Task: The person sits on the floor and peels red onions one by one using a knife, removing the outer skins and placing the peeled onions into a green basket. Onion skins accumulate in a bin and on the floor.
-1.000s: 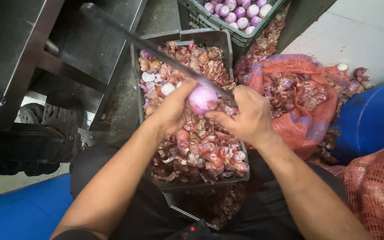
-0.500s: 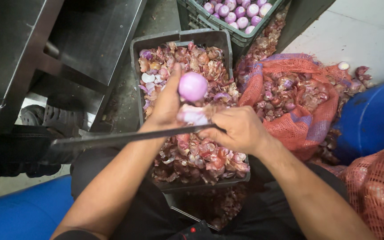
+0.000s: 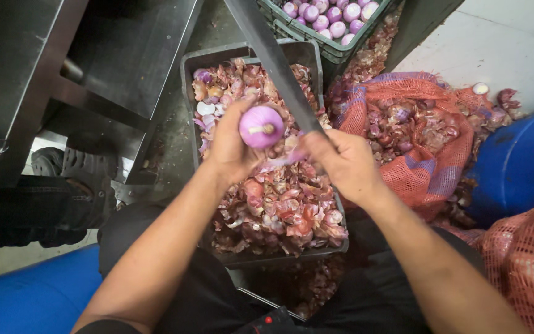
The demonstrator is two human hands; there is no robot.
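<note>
My left hand (image 3: 230,145) holds a peeled purple onion (image 3: 261,126) with its root end facing up, over a dark crate (image 3: 188,74) heaped with onion skins (image 3: 279,204). My right hand (image 3: 341,162) grips the handle of a long knife (image 3: 270,55), whose blade points up and away, passing just right of the onion. A strip of skin hangs between the two hands.
A green crate of peeled onions (image 3: 335,18) stands at the top. A red mesh sack of unpeeled onions (image 3: 421,133) lies open to the right, another sack (image 3: 526,260) at lower right. Blue drums (image 3: 520,164) flank me. A metal table leg (image 3: 94,99) and another person's shoe (image 3: 75,170) are at left.
The knife blade swung from pointing left across my forearm to pointing up and away. The onion turned in my left hand and dropped slightly; a piece of skin came off.
</note>
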